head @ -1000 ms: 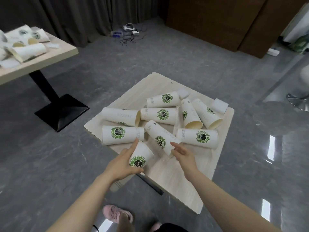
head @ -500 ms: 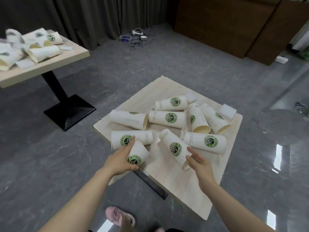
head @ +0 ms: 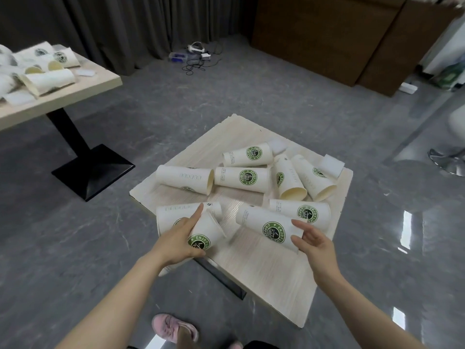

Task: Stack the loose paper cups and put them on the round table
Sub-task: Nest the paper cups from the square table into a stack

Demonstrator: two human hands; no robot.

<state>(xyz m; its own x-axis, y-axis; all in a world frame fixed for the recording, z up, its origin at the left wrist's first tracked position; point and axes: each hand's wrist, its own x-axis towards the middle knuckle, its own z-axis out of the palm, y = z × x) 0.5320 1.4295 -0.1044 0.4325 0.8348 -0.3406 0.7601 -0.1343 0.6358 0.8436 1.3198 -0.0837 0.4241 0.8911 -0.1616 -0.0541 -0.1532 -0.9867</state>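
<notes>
Left hand (head: 176, 238) grips cup (head: 205, 233) at near bench (head: 264, 268) edge. Right hand (head: 313, 241), fingers (head: 298, 224) loosely spread, touches mouth of next cup (head: 269, 226), not yet gripping. Best pinch rim, line up mouths, slide straight in. Eight cups on bench; two white pads beyond; more cups on far bench (head: 83, 86).

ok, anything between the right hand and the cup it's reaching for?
Nothing visible. The right hand is already at the open end of the lying cup, fingers at its rim. The left hand grips another cup off to the side.
</notes>
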